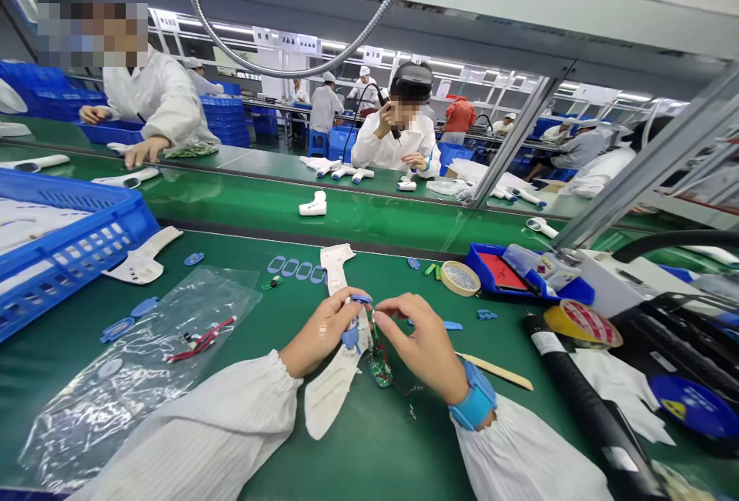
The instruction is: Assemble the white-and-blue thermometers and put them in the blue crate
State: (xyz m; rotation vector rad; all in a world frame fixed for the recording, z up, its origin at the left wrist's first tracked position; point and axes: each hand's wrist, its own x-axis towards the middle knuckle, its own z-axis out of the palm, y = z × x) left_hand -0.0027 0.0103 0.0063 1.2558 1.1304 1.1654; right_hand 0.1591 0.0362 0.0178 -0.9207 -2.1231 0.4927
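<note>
My left hand (321, 332) is closed on a small blue plastic part (361, 298). Close beside it, my right hand (419, 335), with a blue band at the wrist, pinches at something small I cannot make out, above thin wires. Those wires lead down to a green circuit board (379, 371) near the mat. Beneath my left hand lie white plastic housing shells, one lower piece (330, 401) toward me and one upper piece (336, 261) beyond the fingers. Another blue part (350, 337) shows against the white shell under the left fingers.
Left: a blue crate (124, 216), a white shell (147, 256), and a clear bag (150, 378) bearing red wires (202, 341). Blue frames (297, 268) lie ahead. Right: a screw dish (460, 278), wooden stick (496, 371), black electric screwdriver (589, 401) and tape (583, 324). Co-workers sit across the green belt (259, 208).
</note>
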